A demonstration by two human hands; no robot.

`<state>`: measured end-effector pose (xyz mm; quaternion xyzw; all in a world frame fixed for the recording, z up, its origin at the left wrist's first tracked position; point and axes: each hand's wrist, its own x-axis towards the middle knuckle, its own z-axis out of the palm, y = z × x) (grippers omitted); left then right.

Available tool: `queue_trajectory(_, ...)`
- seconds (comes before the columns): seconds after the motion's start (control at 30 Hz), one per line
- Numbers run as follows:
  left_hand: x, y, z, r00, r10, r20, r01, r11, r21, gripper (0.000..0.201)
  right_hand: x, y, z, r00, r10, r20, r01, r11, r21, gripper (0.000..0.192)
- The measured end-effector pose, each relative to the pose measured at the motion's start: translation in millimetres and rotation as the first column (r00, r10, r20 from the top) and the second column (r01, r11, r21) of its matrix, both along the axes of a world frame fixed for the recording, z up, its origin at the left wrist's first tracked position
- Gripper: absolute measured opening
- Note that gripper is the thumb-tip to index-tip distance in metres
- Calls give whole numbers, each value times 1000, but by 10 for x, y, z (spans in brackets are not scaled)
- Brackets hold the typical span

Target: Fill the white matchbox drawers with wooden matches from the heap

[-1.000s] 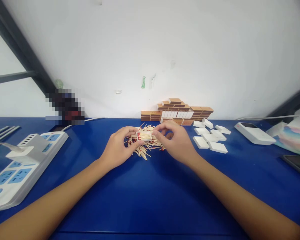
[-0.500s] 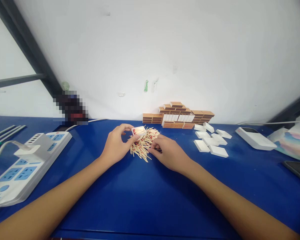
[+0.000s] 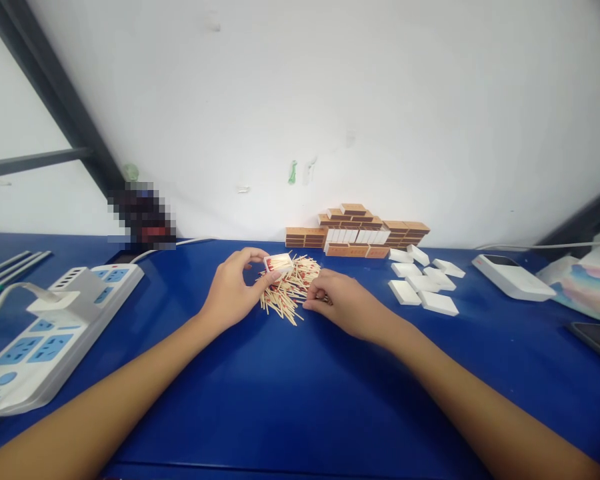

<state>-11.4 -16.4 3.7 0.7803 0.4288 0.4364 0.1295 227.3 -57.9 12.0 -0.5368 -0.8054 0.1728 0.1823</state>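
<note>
Matches (image 3: 290, 288) lie in a loose heap on the blue table (image 3: 280, 400), between the two hands. The left hand (image 3: 233, 287) grips a small open tray (image 3: 279, 263) partly filled with red-tipped matches, thumb and fingertips pinching it just above the far left edge of the heap. The right hand (image 3: 343, 303) rests on the heap's right side, fingers curled down and pinched onto a few matches. Behind the heap, against the white wall, stands a stack of brown boxes (image 3: 357, 230). Just right of it, white trays (image 3: 423, 280) lie scattered on the table. Far left sits a white power strip (image 3: 45, 333) with blue sockets and a plug in it. At the right edge lie a white device (image 3: 513, 277) and a dark phone (image 3: 597, 340), well apart from the hands.
</note>
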Motion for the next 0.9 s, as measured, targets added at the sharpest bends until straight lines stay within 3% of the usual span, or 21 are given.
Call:
queue_trajectory(0.53,-18,16,-42,998,-42,-45,43,999,32,27,42,-13,-31,990,40,133,-48,997,64,11)
queue_trajectory(0.67,-7,-8,-60,996,-64,-67,66,998,21,31,114,10,106,999,-17,39,9,982,186,13)
queue_trajectory(0.77,15,-64,-69,987,-144,-72,144,990,0,35,87,5,178,995,-26,-95,52,959,280,11)
queue_trajectory(0.9,44,-143,-75,964,-246,-97,245,969,-21,35,-15,-29,144,995,40,-86,-11,947,322,6)
